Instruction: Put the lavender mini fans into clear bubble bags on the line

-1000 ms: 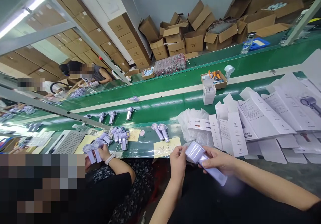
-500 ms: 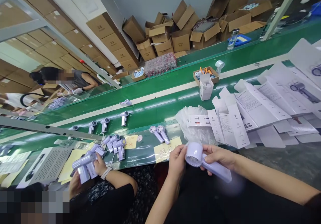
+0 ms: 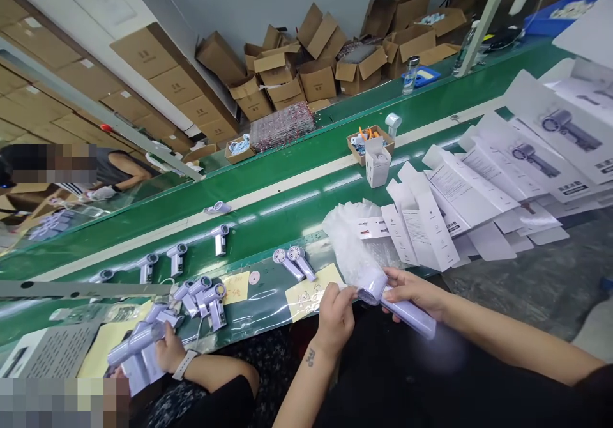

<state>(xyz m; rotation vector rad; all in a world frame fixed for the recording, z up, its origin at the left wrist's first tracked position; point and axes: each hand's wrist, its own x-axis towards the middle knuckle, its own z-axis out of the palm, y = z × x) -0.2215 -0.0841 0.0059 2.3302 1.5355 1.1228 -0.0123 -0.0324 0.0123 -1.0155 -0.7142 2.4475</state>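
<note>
1. Against the frame of half a second ago, the bench things are shifted leftward in view, the fan's head is tipped further over, and the left hand is turned so that more of its inner wrist is shown.
2. Landmark: the yellow note sheet (image 3: 309, 297), handwritten. The lilac handheld fan (image 3: 412, 319) is held off the bench, to the right of the sheet and nearer the wearer.
3. Key relation: the fan's long axis is slanted, its head (image 3: 375, 282) toward the sheet, its handle end away from it, down and right. The head is met by the left hand (image 3: 336, 316), which is the nearer of the two to the sheet; the neck is held by the right hand (image 3: 416, 292).
4. Grip: the right fingers are closed round the fan's neck, thumb on top. The left fingers are curled at the head's rim; how firmly they are closed, and on what, cannot be told.
5. Materials: the fan is smooth and glossy, apparently hard plastic; a drum-shaped head is joined to a straight, slab-like handle.
6. Beyond the sheet and slightly right, crumpled translucent bubble wrap (image 3: 352, 236) is heaped; further right, flat printed white cartons (image 3: 445, 179) are fanned out. Just past the sheet's far edge, two lilac fans (image 3: 301, 263) with spoked round faces are laid side by side.
</note>
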